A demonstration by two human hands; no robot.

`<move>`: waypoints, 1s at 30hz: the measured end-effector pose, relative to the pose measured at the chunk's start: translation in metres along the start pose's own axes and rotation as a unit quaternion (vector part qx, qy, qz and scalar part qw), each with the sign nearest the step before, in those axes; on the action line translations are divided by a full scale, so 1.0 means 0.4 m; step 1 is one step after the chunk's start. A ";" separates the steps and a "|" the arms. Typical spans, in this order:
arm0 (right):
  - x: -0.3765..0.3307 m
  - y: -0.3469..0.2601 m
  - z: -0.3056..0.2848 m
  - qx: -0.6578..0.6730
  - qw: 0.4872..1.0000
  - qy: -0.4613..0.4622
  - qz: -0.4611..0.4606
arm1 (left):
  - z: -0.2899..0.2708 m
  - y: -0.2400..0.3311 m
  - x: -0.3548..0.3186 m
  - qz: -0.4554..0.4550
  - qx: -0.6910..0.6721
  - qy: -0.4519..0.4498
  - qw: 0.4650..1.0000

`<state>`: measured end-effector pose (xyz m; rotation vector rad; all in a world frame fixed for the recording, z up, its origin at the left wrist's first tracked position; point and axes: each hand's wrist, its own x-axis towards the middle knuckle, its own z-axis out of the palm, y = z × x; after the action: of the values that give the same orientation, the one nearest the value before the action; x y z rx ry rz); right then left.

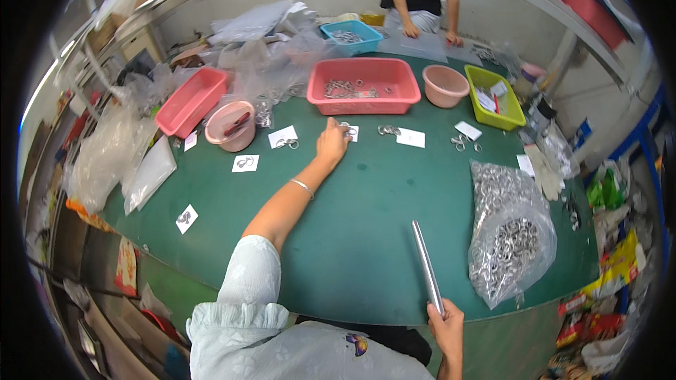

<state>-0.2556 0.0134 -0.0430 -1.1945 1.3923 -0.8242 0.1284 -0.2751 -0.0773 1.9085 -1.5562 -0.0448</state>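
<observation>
My left hand (333, 142) reaches to the middle of the green table, its fingers bent at a white card (353, 136). A few silver metal rings (348, 129) lie on that card, right against my fingers; whatever is between the fingertips is hidden. At the near edge, my right hand (446, 325) is closed round the lower end of a long, slim silver bar (426, 266), which points up and away over the table. More white cards (283, 136) (410, 138) lie in a loose row on both sides, with small groups of rings on or beside them.
A pink tray (362, 105) of metal parts stands beyond my left hand. A clear bag (512, 239) full of metal rings lies at right. Around the back are a pink bowl (446, 86), a green basket (496, 121) and a blue basket (352, 47). Another person (420, 0) works opposite.
</observation>
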 end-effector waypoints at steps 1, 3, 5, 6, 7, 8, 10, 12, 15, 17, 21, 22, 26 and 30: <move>-0.001 -0.002 -0.002 0.005 1.000 0.003 0.001 | 0.001 0.000 -0.003 0.021 -0.003 0.010 1.000; -0.001 -0.027 0.000 0.007 1.000 0.011 -0.014 | -0.010 0.013 -0.024 0.083 -0.031 0.088 0.992; -0.003 -0.010 -0.017 0.001 1.000 0.017 -0.022 | -0.015 0.100 -0.066 0.058 -0.149 0.023 0.987; -0.012 -0.019 -0.020 0.049 0.998 0.035 -0.015 | -0.026 0.156 -0.098 0.127 -0.195 0.007 0.972; -0.025 -0.032 -0.027 0.092 0.994 0.058 -0.011 | -0.063 0.277 -0.146 0.115 -0.262 -0.065 0.956; -0.041 -0.038 -0.030 0.136 0.988 0.071 -0.013 | -0.083 0.357 -0.190 0.152 -0.302 -0.099 0.936; -0.073 -0.026 -0.050 0.171 0.973 0.148 -0.054 | -0.090 0.502 -0.281 0.204 -0.371 -0.162 0.892; -0.093 -0.028 -0.073 0.216 0.950 0.206 -0.090 | -0.083 0.624 -0.357 0.376 -0.385 -0.141 0.831; -0.115 -0.032 -0.105 0.263 0.920 0.264 -0.124 | 0.010 0.768 -0.429 0.477 -0.327 -0.228 0.783; -0.131 -0.026 -0.119 0.262 0.916 0.283 -0.107 | 0.095 0.809 -0.442 0.461 -0.146 -0.246 0.840; -0.153 0.001 -0.136 0.267 0.910 0.301 -0.103 | 0.145 0.829 -0.450 0.471 0.033 -0.239 0.849; -0.157 0.008 -0.141 0.265 0.909 0.305 -0.103 | 0.141 0.831 -0.454 0.476 0.048 -0.236 0.846; -0.151 0.016 -0.156 0.299 0.901 0.297 -0.103 | 0.133 0.790 -0.448 0.412 -0.200 -0.185 0.870; -0.133 0.012 -0.163 0.323 0.900 0.271 -0.113 | -0.047 0.809 -0.483 0.239 -0.315 -0.377 0.837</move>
<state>-0.3242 0.0570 -0.0207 -0.6204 1.2453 -1.7247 -0.1978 -0.1183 0.0295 0.9551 -2.1192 -1.0632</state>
